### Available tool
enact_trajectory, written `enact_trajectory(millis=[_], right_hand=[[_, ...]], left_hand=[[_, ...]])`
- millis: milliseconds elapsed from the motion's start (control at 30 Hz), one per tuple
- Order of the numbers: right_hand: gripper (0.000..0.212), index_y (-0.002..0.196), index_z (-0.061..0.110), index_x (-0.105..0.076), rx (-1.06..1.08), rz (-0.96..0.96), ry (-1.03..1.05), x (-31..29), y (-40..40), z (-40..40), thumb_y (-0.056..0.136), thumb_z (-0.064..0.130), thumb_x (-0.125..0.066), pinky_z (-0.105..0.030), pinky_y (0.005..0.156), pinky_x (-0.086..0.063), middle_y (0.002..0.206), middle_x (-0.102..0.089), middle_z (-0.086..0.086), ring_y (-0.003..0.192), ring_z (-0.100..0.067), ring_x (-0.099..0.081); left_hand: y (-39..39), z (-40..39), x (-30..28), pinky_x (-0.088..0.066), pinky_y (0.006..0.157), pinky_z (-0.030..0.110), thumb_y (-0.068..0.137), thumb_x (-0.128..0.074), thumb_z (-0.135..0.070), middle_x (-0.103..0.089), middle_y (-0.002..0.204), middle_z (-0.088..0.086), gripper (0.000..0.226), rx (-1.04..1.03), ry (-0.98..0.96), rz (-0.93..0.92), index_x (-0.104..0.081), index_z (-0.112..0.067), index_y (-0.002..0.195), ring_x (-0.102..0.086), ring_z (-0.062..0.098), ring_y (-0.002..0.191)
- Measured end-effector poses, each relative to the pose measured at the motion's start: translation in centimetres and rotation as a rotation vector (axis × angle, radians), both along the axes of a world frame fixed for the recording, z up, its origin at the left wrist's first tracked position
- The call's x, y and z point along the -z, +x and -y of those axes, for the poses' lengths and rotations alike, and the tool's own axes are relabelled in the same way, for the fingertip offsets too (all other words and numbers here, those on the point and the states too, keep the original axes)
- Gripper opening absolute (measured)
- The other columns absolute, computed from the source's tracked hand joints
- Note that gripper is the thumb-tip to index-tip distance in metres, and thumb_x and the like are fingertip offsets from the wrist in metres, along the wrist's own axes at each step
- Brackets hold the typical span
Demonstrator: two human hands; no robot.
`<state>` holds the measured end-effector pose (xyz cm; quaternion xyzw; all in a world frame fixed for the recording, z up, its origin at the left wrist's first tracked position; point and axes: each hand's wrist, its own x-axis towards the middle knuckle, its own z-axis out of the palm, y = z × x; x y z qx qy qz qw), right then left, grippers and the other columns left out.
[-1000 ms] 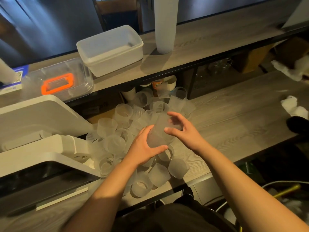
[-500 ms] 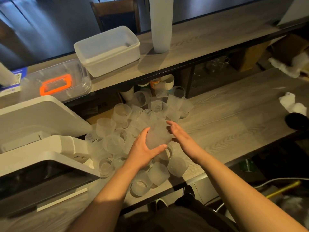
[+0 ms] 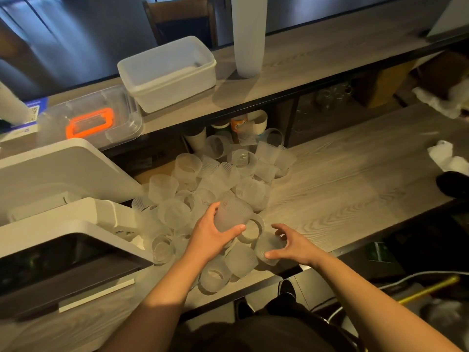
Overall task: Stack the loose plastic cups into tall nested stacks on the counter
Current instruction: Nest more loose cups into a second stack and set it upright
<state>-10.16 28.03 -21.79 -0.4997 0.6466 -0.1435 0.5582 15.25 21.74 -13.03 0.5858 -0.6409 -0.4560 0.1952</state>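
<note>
Reaching right hand [image 3: 291, 246] curls round loose cup [image 3: 269, 247] lying near front edge of worktop [image 3: 355, 189]; grip half spread, thumb under, fingers over, seemingly touching cup wall, not clearly clamped. Cup lies on side, mouth direction unclear. Just left and slightly farther, left hand [image 3: 210, 235] grips held cup [image 3: 232, 215], thumb across near side, fingers wrapped behind; possibly short nested stack, cannot tell. Judgement: right-hand cup needs lifting left onto held cup. Beyond: cup pile [image 3: 215, 179]. On shelf, tall stack [image 3: 247, 36].
</note>
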Motion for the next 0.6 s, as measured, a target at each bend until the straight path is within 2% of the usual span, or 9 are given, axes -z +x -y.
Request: enact_trajectory(millis=[100,200,267,333,400,500,600], right_hand=[[0.093,0.147,0.027,-0.04,0.053,-0.014,-0.031,0.3,0.1,0.3,0.07,0.044,-0.089,-0.017,0.08,-0.046,0.123,-0.053,0.002,0.105,-0.007,-0.055],[0.083,0.145,0.024,-0.044,0.136,0.005,-0.065,0.2,-0.3,0.8,0.074,0.036,-0.087,-0.018,0.078,-0.047,0.118,-0.055,0.001,0.101,-0.01,-0.056],[0.08,0.143,0.025,-0.046,0.187,0.05,-0.058,0.0,-0.6,1.1,0.075,0.037,-0.087,-0.024,0.082,-0.051,0.119,-0.056,-0.002,0.103,-0.014,-0.058],[0.084,0.139,0.028,-0.049,0.268,0.119,-0.065,-0.6,-1.0,1.3,0.067,0.048,-0.087,-0.033,0.091,-0.054,0.122,-0.058,-0.006,0.106,-0.02,-0.06],[0.084,0.137,0.03,-0.051,0.36,0.17,-0.096,-1.8,-1.3,1.7,0.063,0.053,-0.084,-0.033,0.093,-0.052,0.124,-0.057,-0.007,0.11,-0.019,-0.059],[0.076,0.141,0.028,-0.05,0.468,0.247,-0.168,-4.4,-1.3,2.6,0.072,0.041,-0.081,-0.025,0.09,-0.046,0.127,-0.052,-0.005,0.114,-0.016,-0.054],[0.071,0.145,0.027,-0.047,0.485,0.312,-0.247,-7.1,-0.7,3.4,0.081,0.029,-0.08,-0.023,0.089,-0.046,0.126,-0.051,-0.002,0.118,-0.016,-0.053]], left_hand=[[-0.1,-0.2,-0.1,-0.054,0.094,0.04,0.059,-0.076,-0.073,-0.06,0.124,-0.014,0.086,-0.003,0.006,-0.008,-0.048,-0.035,0.131,-0.059,0.007,0.112],[0.0,-0.4,-0.2,-0.054,0.095,0.041,0.058,-0.075,-0.075,-0.06,0.125,-0.013,0.088,-0.004,0.01,0.005,-0.047,-0.036,0.131,-0.059,0.009,0.113],[0.1,-0.5,-0.2,-0.053,0.097,0.042,0.057,-0.075,-0.075,-0.06,0.128,-0.012,0.092,-0.005,0.017,0.014,-0.047,-0.034,0.134,-0.058,0.01,0.114],[0.1,-0.6,-0.2,-0.051,0.1,0.043,0.055,-0.074,-0.076,-0.058,0.132,-0.01,0.099,-0.002,0.022,0.039,-0.046,-0.031,0.139,-0.057,0.012,0.118],[0.1,-0.6,-0.4,-0.05,0.102,0.043,0.054,-0.075,-0.077,-0.055,0.137,-0.009,0.104,0.012,0.023,0.064,-0.043,-0.031,0.142,-0.055,0.013,0.121],[0.0,-0.6,-0.8,-0.045,0.106,0.039,0.063,-0.082,-0.063,-0.049,0.136,-0.014,0.094,0.049,-0.002,0.076,-0.043,-0.032,0.142,-0.049,0.01,0.124],[-0.3,-0.4,-1.3,-0.042,0.103,0.031,0.069,-0.086,-0.049,-0.044,0.13,-0.018,0.084,0.107,-0.051,0.088,-0.043,-0.037,0.141,-0.045,0.006,0.121]])
